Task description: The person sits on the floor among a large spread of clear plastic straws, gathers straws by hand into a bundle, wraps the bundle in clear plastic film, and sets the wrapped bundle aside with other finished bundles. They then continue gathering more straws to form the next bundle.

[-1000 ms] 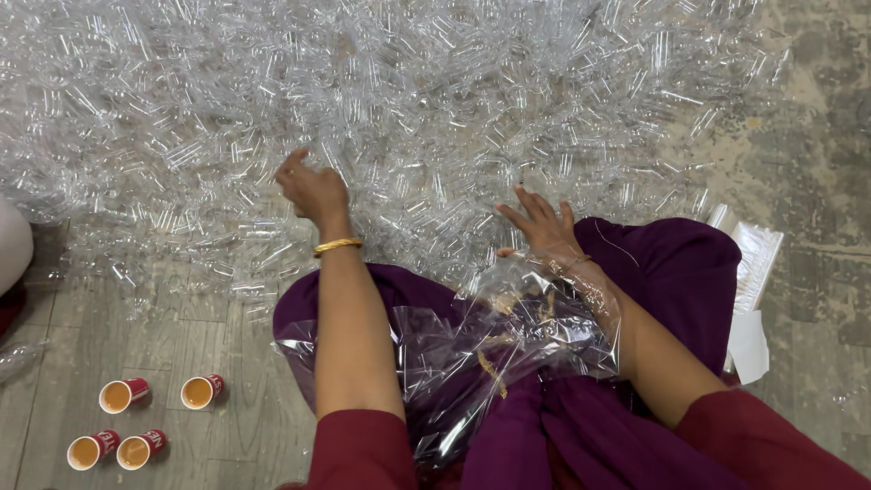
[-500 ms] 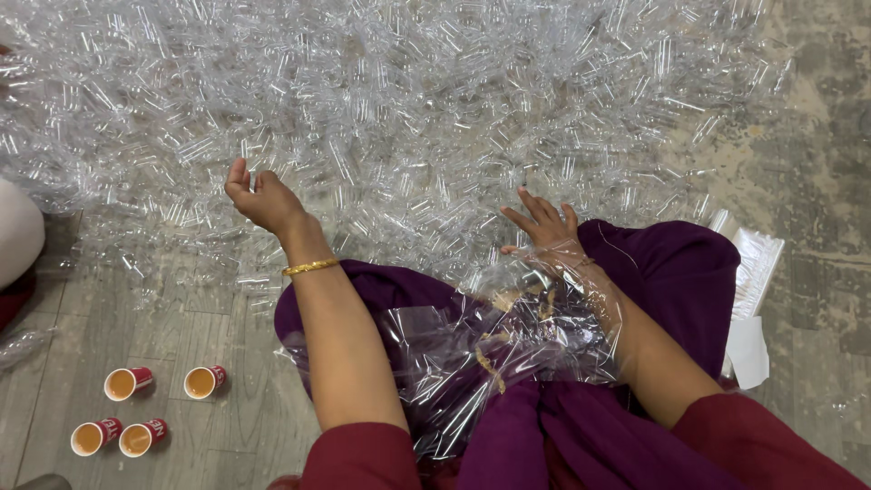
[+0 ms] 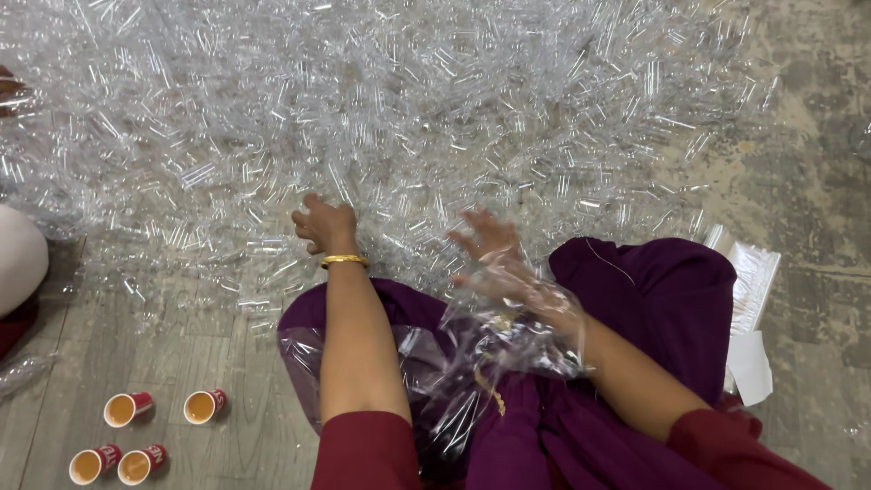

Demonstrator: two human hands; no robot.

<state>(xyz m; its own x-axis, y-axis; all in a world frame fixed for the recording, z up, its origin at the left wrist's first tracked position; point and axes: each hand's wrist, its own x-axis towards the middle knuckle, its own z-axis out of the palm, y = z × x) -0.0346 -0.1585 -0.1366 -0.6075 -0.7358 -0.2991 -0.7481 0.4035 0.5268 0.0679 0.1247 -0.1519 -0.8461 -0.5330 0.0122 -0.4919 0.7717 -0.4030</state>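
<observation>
The clear tubes (image 3: 435, 118) cover the floor across the upper frame, lying every way, with no shared long axis; the near edge of the heap reaches both hands. The left hand (image 3: 325, 227), at centre-left, rests curled on that edge, fingers bent narrow among the tubes; whether it grips any I cannot tell. The right hand (image 3: 487, 243), blurred at centre, hovers with fingers spread wide. A clear bag (image 3: 435, 381) lies on the lap below. Four red cups (image 3: 127, 436) stand lower left.
</observation>
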